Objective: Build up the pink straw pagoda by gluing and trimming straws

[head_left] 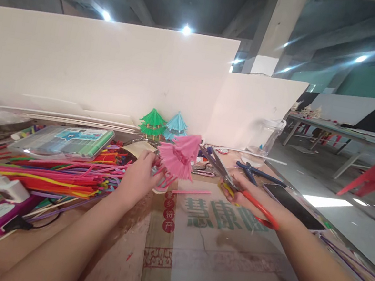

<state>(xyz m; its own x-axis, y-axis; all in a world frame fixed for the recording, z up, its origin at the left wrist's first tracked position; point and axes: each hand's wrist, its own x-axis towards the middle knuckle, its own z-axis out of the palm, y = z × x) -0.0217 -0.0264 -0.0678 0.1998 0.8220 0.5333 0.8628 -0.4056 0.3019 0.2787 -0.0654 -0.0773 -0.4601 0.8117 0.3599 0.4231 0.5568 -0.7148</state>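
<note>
My left hand [143, 171] is closed around the lower part of a pink two-tiered pagoda model [180, 155], which is tilted on its side above the table. Fringed strips form its roofs. In my right hand [245, 188] is a pair of scissors [219, 166], with the blades pointing up and left toward the model, apart from its roof edge. An orange-red handle [260, 208] lies across my right wrist; something yellow [226, 190] shows by the fingers. Behind stand a green pagoda model [153, 124] and a light blue one [176, 126]. A pink strip [193, 192] lies below.
Bundles of coloured fuzzy sticks [58, 176] and a clear plastic case [64, 140] fill the left side. A purple power strip [5, 214] sits nearer. At right are blue-handled pliers [258, 172], a phone [294, 207] and a clear jug [265, 142]. White boards [106, 68] stand behind.
</note>
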